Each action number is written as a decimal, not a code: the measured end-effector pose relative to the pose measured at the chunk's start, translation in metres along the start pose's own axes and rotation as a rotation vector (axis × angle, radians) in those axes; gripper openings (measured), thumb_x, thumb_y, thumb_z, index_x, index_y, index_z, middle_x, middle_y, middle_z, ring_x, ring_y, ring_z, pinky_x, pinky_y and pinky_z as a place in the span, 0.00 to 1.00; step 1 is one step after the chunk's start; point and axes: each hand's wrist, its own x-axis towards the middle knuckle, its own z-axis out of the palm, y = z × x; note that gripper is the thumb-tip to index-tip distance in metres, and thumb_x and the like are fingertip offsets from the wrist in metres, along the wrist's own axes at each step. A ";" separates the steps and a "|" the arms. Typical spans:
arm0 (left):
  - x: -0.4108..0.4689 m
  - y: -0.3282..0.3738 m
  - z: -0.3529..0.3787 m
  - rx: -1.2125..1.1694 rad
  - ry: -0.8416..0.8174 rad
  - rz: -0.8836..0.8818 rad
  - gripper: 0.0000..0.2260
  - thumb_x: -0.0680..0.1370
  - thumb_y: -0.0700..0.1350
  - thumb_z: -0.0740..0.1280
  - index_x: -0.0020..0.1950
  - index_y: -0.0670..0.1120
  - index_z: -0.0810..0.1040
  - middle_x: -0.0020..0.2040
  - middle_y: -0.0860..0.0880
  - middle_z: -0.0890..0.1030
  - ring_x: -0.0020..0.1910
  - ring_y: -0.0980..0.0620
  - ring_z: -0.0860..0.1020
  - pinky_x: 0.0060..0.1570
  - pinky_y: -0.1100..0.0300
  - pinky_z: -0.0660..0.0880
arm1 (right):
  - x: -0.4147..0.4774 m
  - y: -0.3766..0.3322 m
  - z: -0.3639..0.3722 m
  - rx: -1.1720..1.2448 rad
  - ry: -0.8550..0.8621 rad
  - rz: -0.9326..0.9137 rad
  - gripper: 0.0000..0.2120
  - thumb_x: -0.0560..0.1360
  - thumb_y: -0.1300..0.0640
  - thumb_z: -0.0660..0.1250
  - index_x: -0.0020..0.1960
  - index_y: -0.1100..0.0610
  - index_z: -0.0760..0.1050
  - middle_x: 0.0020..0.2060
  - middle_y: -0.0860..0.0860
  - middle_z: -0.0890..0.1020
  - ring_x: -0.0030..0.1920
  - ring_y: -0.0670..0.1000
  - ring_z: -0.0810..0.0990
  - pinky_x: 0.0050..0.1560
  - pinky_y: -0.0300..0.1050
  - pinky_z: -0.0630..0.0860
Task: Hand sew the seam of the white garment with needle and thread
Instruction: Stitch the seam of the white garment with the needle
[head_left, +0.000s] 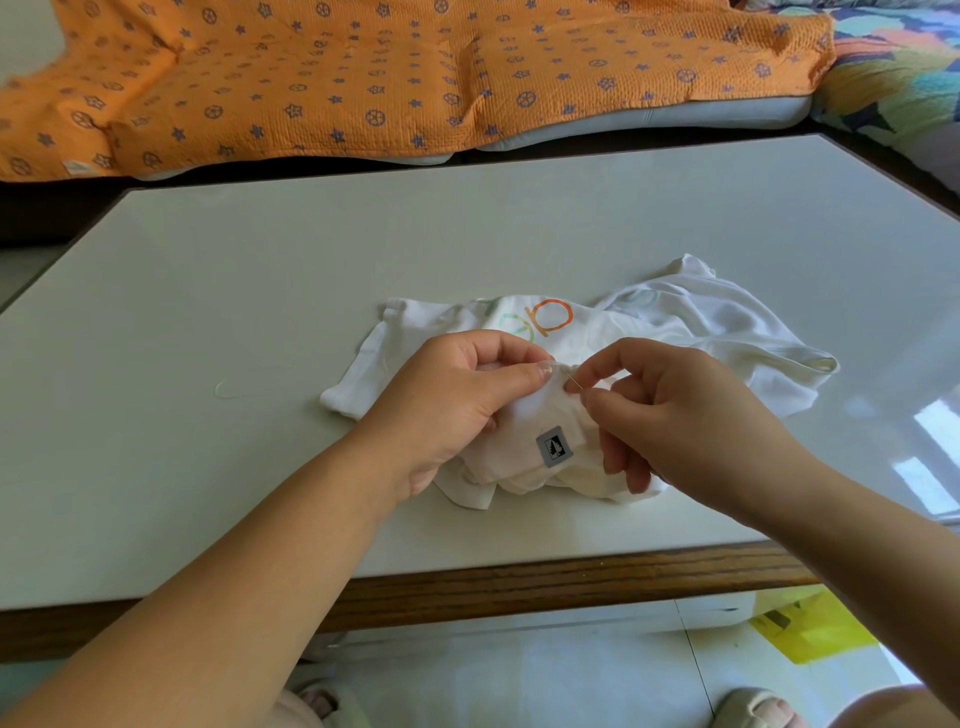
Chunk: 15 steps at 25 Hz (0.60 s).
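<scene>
A crumpled white garment (691, 322) with orange and green letters and a small grey label (555, 447) lies on the pale table (260, 291). My left hand (457, 400) pinches a raised fold of the cloth between thumb and fingers. My right hand (675, 410) pinches a thin needle (570, 378) at that fold, right beside my left thumb. A loose loop of pale thread (234, 387) lies on the table to the left of the garment. The thread on the needle is too fine to make out.
The table has a wooden front edge (519, 582). Behind it, an orange patterned blanket (363, 78) covers a sofa. A colourful cushion (893, 67) sits at the far right. A yellow bag (810, 629) lies on the floor below the table.
</scene>
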 end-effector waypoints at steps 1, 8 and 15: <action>0.000 0.000 0.000 0.002 -0.001 0.000 0.04 0.76 0.44 0.71 0.42 0.51 0.82 0.35 0.57 0.82 0.31 0.62 0.74 0.31 0.68 0.68 | 0.000 0.000 0.000 0.001 -0.001 0.003 0.08 0.76 0.60 0.62 0.44 0.49 0.77 0.26 0.51 0.82 0.23 0.48 0.75 0.24 0.33 0.68; -0.002 0.000 0.002 0.024 -0.017 0.033 0.03 0.75 0.43 0.72 0.43 0.50 0.83 0.34 0.56 0.83 0.32 0.64 0.78 0.32 0.72 0.70 | 0.002 0.002 0.004 0.005 0.007 0.032 0.07 0.77 0.60 0.62 0.45 0.51 0.76 0.26 0.51 0.82 0.23 0.47 0.76 0.23 0.33 0.67; -0.005 -0.003 0.006 0.115 0.003 0.111 0.02 0.75 0.45 0.73 0.45 0.52 0.84 0.41 0.56 0.86 0.44 0.61 0.82 0.47 0.64 0.78 | 0.004 0.003 0.009 0.065 0.046 0.015 0.04 0.79 0.59 0.62 0.46 0.57 0.74 0.28 0.52 0.83 0.24 0.47 0.78 0.25 0.36 0.72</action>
